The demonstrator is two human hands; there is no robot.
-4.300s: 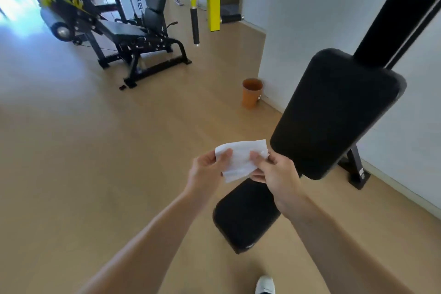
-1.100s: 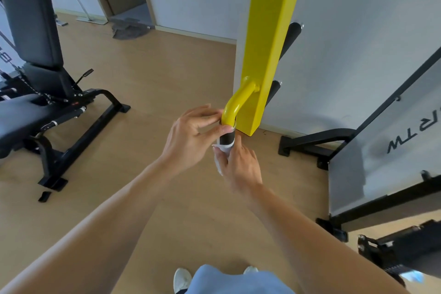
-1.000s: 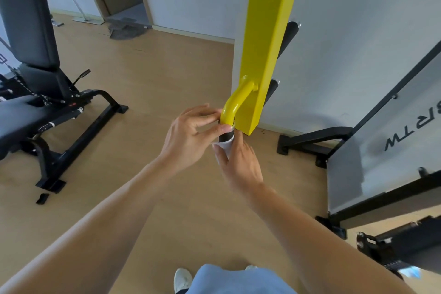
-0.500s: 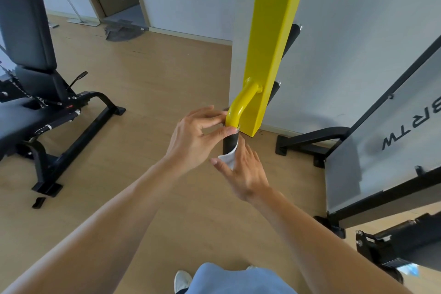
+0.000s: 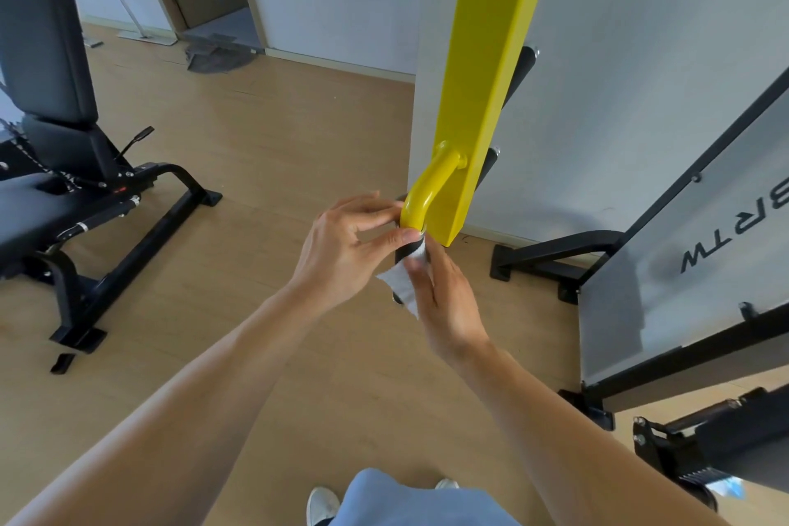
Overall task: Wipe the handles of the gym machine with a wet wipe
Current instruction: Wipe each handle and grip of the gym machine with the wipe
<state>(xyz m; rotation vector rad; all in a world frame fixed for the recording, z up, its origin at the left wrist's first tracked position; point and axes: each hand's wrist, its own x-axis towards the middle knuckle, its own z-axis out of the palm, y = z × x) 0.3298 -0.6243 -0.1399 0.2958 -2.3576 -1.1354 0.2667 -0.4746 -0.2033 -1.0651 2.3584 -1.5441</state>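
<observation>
A yellow square post [image 5: 491,68] hangs down in the middle of the head view, with a curved yellow tube [image 5: 427,192] leading to a black handle grip [image 5: 402,254] that points down. A white wet wipe [image 5: 401,282] lies against the grip. My right hand [image 5: 444,299] presses the wipe onto the grip from the right, fingers wrapped partly round it. My left hand [image 5: 341,252] pinches the top of the grip and the wipe's upper edge, just under the yellow tube. Most of the grip is hidden by the wipe and my hands.
A black padded bench machine [image 5: 64,184] stands at the left on the wooden floor. A black frame with a grey panel [image 5: 691,252] leans at the right, its foot [image 5: 550,256] near the post. Two more black grips [image 5: 527,64] stick out behind the post. My shoes [image 5: 322,504] show below.
Since 4.3 s ago I walked from a padded seat to the yellow post. In the last second my right hand slid the wipe a little down the grip; my left hand stayed at the top.
</observation>
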